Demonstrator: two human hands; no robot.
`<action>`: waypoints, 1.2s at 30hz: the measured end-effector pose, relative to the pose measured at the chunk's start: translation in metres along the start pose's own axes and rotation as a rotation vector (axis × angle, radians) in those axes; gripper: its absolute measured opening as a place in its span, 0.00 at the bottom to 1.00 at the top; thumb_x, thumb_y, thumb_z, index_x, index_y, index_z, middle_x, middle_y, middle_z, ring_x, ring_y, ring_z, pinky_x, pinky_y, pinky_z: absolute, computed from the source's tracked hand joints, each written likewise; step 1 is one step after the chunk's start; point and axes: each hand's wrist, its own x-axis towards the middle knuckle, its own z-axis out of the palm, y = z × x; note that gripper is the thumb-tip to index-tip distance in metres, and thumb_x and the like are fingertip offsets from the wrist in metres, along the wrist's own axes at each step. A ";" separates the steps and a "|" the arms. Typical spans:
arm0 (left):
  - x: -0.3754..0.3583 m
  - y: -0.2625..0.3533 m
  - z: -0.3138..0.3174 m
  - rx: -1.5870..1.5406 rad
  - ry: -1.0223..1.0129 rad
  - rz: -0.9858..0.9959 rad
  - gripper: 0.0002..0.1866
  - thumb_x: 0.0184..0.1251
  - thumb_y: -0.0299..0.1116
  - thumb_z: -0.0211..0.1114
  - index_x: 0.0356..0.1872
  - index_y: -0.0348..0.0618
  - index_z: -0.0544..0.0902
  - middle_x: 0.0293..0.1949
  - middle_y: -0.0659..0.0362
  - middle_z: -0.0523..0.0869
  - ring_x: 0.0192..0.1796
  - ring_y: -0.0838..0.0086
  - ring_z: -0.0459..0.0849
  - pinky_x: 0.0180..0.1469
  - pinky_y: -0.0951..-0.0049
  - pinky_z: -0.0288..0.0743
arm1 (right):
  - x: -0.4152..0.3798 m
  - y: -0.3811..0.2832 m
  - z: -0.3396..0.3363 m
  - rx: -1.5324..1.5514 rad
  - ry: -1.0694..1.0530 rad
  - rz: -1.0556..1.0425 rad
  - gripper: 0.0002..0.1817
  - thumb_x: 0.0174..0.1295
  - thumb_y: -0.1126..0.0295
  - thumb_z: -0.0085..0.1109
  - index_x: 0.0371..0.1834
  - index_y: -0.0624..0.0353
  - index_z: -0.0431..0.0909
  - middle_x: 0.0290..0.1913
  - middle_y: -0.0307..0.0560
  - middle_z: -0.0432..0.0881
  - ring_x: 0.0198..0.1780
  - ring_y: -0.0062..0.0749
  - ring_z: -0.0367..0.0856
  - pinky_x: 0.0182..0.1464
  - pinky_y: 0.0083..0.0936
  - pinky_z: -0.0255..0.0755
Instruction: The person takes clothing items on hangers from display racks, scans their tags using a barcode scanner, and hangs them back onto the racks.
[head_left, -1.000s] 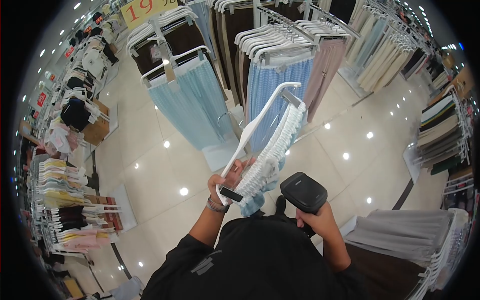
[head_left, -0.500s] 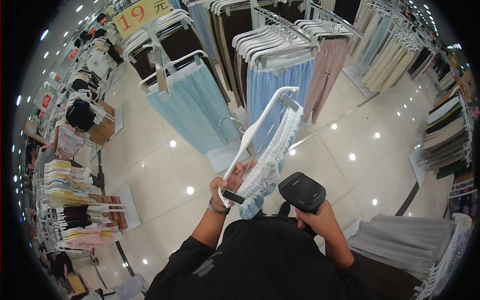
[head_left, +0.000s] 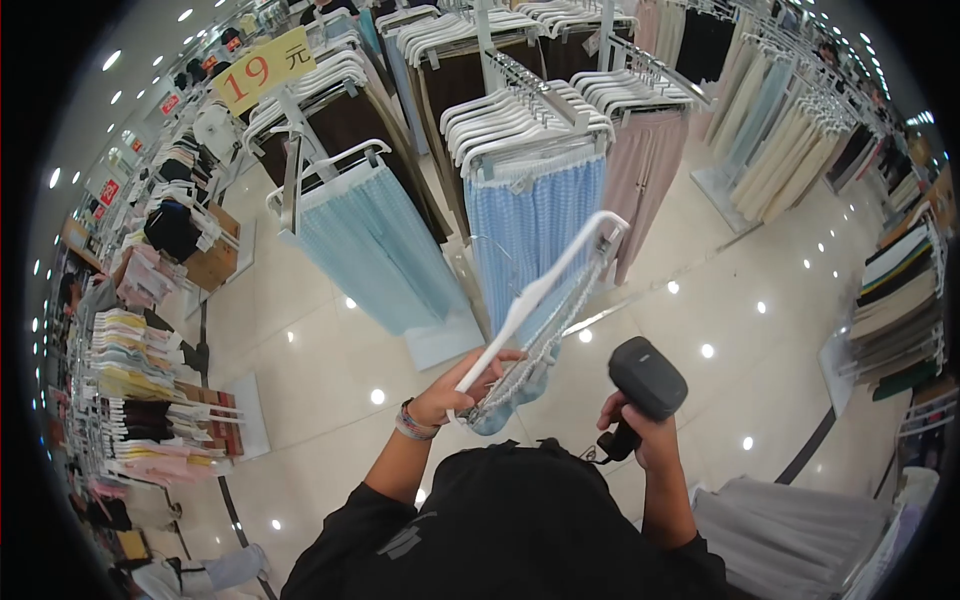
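Observation:
My left hand (head_left: 450,392) grips the near end of a white clip hanger (head_left: 532,296), its fingers wrapped around the frame. From the hanger hangs a light blue garment with a gathered elastic waistband (head_left: 545,350), seen nearly edge-on; most of its cloth is hidden below. In my right hand (head_left: 645,425) is a dark handheld barcode scanner (head_left: 648,378), gripped by its handle with the head tilted up. The scanner is to the right of the hanger, apart from it.
Ahead, racks hold blue checked trousers (head_left: 535,220), pale teal trousers (head_left: 375,250) and pink trousers (head_left: 645,170). A yellow price sign (head_left: 263,72) stands at upper left. Grey garments (head_left: 790,530) hang close at lower right. More clothes racks line both sides of the tiled floor (head_left: 320,420).
The hanger has turned so its waistband shows more edge-on, and its far end is lower and further right. My right hand has raised the scanner slightly and moved it right.

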 end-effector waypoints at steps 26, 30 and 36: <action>0.193 0.055 -0.104 0.570 0.240 0.120 0.15 0.76 0.39 0.55 0.51 0.38 0.79 0.42 0.63 0.82 0.44 0.82 0.76 0.50 0.79 0.69 | 0.285 -0.035 0.013 0.312 0.089 -0.316 0.20 0.63 0.67 0.51 0.57 0.62 0.67 0.68 0.62 0.65 0.70 0.62 0.63 0.71 0.49 0.59; 0.227 0.086 -0.131 0.742 0.256 0.088 0.15 0.77 0.38 0.52 0.52 0.38 0.79 0.44 0.61 0.83 0.46 0.81 0.77 0.51 0.79 0.69 | 0.339 -0.034 0.024 0.409 0.151 -0.319 0.15 0.65 0.66 0.50 0.51 0.61 0.69 0.65 0.62 0.69 0.69 0.57 0.65 0.72 0.46 0.59; 0.244 0.110 -0.152 0.783 0.304 0.162 0.15 0.77 0.38 0.52 0.50 0.38 0.81 0.43 0.61 0.83 0.44 0.80 0.76 0.49 0.79 0.69 | 0.387 -0.033 0.038 0.432 0.206 -0.279 0.27 0.65 0.63 0.47 0.63 0.71 0.63 0.65 0.64 0.69 0.68 0.56 0.67 0.72 0.45 0.60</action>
